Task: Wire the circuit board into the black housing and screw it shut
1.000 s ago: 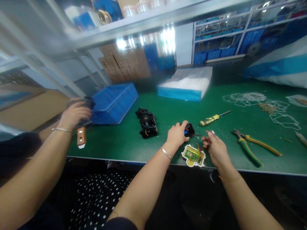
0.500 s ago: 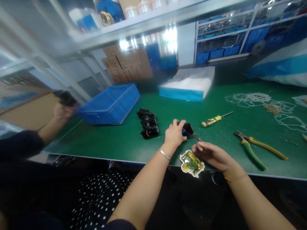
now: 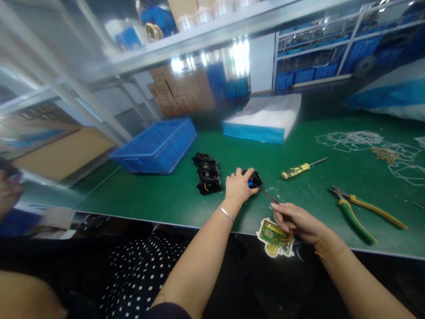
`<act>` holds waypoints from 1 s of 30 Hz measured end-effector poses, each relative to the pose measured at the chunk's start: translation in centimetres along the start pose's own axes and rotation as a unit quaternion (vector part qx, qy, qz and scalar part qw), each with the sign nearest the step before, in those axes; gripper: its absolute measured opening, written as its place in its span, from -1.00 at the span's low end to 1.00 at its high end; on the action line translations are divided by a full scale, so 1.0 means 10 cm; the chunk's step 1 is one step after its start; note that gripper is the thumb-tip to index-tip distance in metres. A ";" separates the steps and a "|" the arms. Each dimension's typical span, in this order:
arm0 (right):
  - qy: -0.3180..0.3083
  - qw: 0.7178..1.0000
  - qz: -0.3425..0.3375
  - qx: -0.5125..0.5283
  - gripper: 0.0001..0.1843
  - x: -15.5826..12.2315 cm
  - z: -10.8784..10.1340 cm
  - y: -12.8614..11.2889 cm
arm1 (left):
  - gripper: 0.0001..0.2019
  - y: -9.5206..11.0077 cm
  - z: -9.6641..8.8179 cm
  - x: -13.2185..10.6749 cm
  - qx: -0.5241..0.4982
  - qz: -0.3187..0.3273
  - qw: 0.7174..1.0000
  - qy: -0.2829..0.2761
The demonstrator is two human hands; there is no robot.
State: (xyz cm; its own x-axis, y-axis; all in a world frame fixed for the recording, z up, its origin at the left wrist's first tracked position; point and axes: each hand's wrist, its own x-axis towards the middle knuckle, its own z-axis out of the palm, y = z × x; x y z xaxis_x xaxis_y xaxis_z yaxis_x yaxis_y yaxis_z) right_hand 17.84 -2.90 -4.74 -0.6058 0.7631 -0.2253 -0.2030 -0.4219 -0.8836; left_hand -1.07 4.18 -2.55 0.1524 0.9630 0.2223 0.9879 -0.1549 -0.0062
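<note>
My left hand (image 3: pixel 237 188) is closed around a small black plastic housing (image 3: pixel 258 177) on the green bench, with something blue showing inside it. From the housing a thin dark red wire (image 3: pixel 268 196) runs to my right hand (image 3: pixel 299 221), where thumb and fingers pinch its end. Under my right fingers, at the bench edge, is a green circuit board in a yellowish, white-rimmed case (image 3: pixel 274 239); whether those fingers also hold it is hard to tell. Left of my left hand stand several similar black housings (image 3: pixel 208 173) in a row.
A yellow-handled screwdriver (image 3: pixel 298 170) and green-and-yellow cutting pliers (image 3: pixel 355 208) lie to the right, white gaskets (image 3: pixel 352 139) and small brass-coloured parts (image 3: pixel 385 155) beyond. A blue bin (image 3: pixel 152 148) and a white-and-blue package (image 3: pixel 262 119) stand behind. A co-worker's hand (image 3: pixel 8 195) is at far left.
My right hand has moved slightly right and down, drawing the wire straighter; the circuit board has shifted the same way. The co-worker's hand with a dark object has swung left and down.
</note>
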 end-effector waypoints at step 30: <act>0.358 0.879 -0.286 -0.133 -0.50 0.29 0.61 0.22 | -0.34 0.18 -0.06 -0.05 -0.045 0.030 0.997 -0.050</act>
State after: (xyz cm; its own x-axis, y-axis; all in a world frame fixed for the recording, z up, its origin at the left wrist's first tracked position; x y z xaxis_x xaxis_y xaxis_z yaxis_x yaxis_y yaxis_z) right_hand 10.90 -4.60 -4.85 0.1961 0.9656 0.1707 -0.0729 0.1880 -0.9795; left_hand 0.58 3.30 -2.14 0.2174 0.9681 0.1249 0.9712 -0.2273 0.0717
